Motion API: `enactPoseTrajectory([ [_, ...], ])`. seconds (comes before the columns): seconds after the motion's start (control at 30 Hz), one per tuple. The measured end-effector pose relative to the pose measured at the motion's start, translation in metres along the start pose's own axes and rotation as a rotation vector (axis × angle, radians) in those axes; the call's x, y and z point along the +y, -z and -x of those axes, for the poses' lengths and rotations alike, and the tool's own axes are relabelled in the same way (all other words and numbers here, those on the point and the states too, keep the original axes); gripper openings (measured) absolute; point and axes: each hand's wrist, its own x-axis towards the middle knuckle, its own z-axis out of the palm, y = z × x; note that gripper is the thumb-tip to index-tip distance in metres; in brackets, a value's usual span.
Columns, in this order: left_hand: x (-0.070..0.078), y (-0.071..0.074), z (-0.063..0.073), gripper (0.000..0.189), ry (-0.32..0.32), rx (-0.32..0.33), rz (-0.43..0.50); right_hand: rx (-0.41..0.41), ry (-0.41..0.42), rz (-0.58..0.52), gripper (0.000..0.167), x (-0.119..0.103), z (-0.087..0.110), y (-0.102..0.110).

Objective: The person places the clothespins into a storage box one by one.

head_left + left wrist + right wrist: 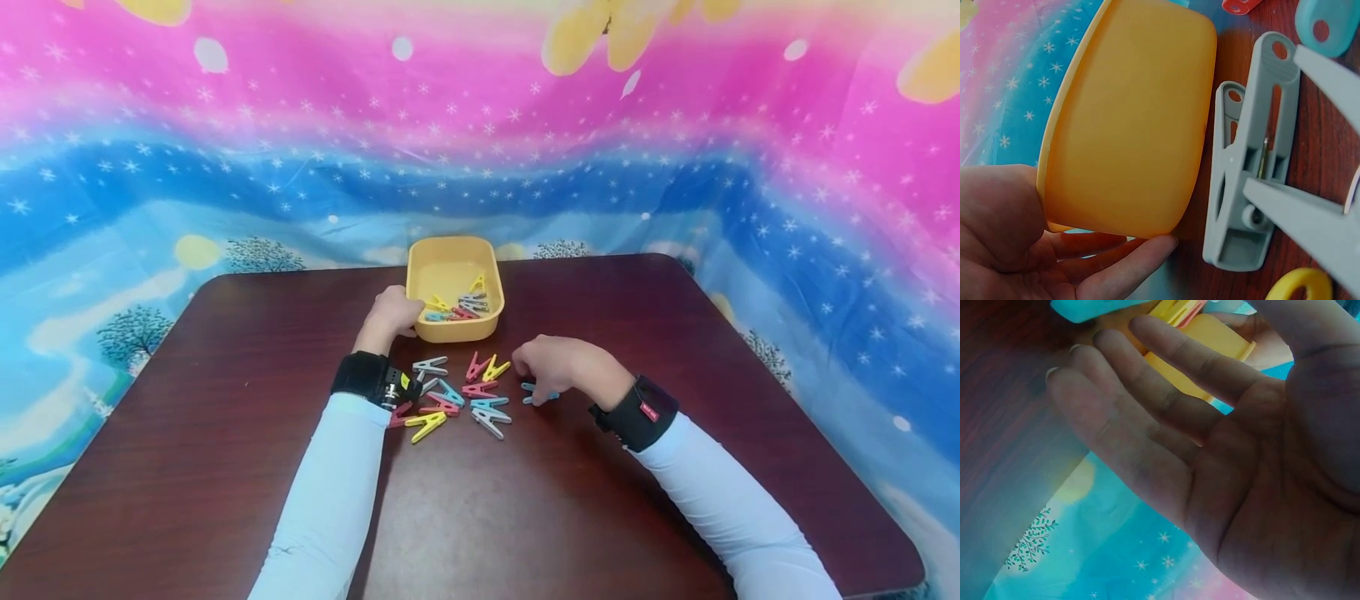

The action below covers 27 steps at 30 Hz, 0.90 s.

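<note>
A yellow plastic bin (450, 331) stands at the back middle of the table, several clothespins (462, 310) lying inside it. My left hand (392, 312) grips the bin's left side, and in the left wrist view its fingers (1124, 265) reach around the bin's end. My right hand (573, 367) hovers low over a blue clothespin (528, 388) to the right of the pile, partly hiding it. In the right wrist view the right fingers (1166, 403) are loosely extended, with nothing held between them.
Loose clothespins in grey, blue, red and yellow, such as a yellow clothespin (426, 427), are scattered before the bin. A grey clothespin (1244, 169) lies close under the left wrist. The dark wooden table (225, 400) meets a patterned cloth (315, 183) behind.
</note>
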Motion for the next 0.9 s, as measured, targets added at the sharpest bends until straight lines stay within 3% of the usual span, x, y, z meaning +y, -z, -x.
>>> enactPoseTrajectory([
  [0.3,-0.0012,0.0019,-0.0036,0.048,-0.006,-0.007,0.004,-0.007,-0.006,0.043,0.029,0.0009,-0.0060,-0.0010],
  [0.9,-0.0033,-0.0004,0.0000,0.048,-0.017,-0.009,-0.005,-0.016,0.003,0.001,0.028,0.0042,-0.0067,-0.0058],
])
